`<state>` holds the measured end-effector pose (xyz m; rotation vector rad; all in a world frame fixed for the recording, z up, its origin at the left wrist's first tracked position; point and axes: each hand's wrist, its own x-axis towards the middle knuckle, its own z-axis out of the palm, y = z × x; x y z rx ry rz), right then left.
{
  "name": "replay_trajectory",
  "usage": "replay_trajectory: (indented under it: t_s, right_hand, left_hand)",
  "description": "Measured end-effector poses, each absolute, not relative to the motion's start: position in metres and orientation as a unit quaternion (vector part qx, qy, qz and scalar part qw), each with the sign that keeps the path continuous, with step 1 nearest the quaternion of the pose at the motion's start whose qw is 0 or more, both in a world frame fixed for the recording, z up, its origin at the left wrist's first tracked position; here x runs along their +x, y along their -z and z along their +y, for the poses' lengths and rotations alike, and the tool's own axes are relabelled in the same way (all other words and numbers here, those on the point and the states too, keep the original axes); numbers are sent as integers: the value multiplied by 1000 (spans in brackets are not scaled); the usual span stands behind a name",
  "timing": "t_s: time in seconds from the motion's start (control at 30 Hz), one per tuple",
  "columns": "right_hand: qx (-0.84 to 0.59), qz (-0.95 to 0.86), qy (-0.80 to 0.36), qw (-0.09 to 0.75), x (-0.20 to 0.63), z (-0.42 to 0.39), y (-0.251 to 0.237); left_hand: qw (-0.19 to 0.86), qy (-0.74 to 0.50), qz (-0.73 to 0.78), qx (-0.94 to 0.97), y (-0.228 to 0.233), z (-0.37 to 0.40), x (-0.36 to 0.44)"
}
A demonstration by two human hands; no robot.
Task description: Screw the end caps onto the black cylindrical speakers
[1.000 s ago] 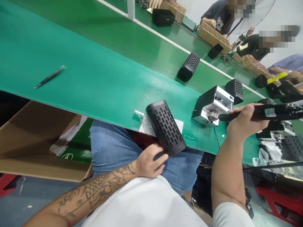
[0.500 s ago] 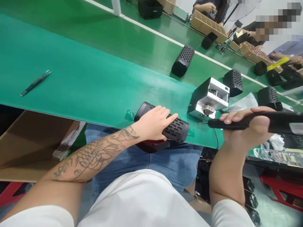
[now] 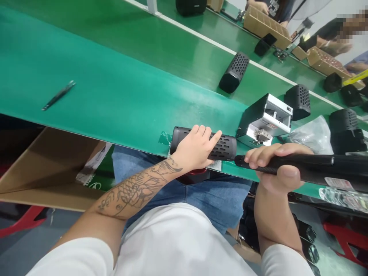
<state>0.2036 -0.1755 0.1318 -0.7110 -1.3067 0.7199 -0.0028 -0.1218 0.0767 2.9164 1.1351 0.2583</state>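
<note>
left hand (image 3: 195, 149) pressing black speaker (image 3: 222, 147); right hand (image 3: 276, 166) gripping electric screwdriver (image 3: 316, 166).

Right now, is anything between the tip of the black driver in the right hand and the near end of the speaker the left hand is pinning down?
Nothing visible. The right hand holds the black driver with its tip beside the right end of the speaker, no object between them. The left hand lies over the speaker's middle, clear of that end.
</note>
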Motion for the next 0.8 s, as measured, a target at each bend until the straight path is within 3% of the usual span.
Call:
replay_trajectory:
  t_s: [0.4, 0.8]
  right_hand:
    - [-307, -598, -389, 630, 200, -174, -128]
    - [-351, -593, -355, 631, 200, -180, -134]
  left_hand:
    - [7, -88, 358, 929, -75, -121, -3]
    - [12, -87, 365, 927, -77, -122, -2]
